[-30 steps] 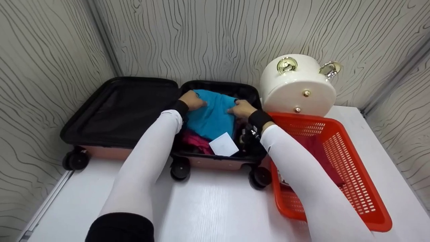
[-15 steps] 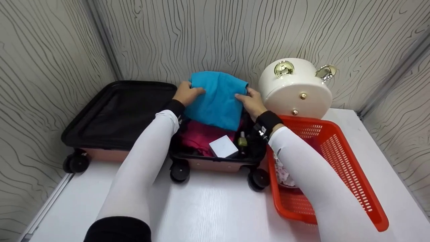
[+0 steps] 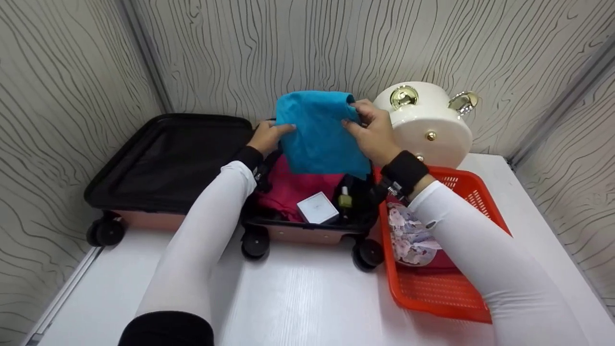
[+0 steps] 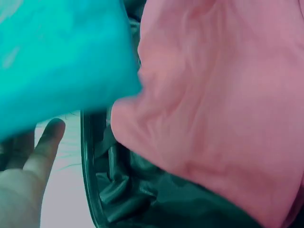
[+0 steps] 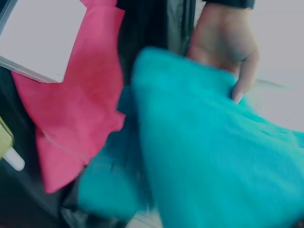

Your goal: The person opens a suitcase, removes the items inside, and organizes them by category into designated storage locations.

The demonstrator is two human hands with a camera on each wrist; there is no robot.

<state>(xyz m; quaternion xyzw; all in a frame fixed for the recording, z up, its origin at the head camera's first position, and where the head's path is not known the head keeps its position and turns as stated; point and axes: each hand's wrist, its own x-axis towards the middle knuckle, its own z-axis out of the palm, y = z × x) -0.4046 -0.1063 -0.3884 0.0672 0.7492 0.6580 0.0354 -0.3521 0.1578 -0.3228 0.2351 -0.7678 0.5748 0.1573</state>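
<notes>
A folded blue cloth (image 3: 322, 137) is held up over the right half of an open suitcase (image 3: 298, 234). My left hand (image 3: 267, 136) pinches its left edge, thumb in front. At the upper right corner, my right hand (image 3: 377, 132) grips it between thumb and fingers, beside a dark fold opening. Below lies a pink cloth (image 3: 283, 192), which shows broadly in the left wrist view. On it sits a small white box (image 3: 317, 208), next to a green bottle with a white cap (image 3: 344, 199). The blue cloth looks blurred in the right wrist view.
The suitcase's black-lined other half (image 3: 178, 163) lies open at left. An orange-red basket (image 3: 432, 298) at right holds a floral item (image 3: 408, 235) and dark red cloth (image 3: 439, 262). Behind it stands a white rounded case (image 3: 435, 127) with gold fittings. Patterned walls close off the back and sides.
Both hands have raised the blue cloth out of the suitcase, uncovering the pink cloth and bottle. My right hand has moved up and right, and the floral item in the basket now shows.
</notes>
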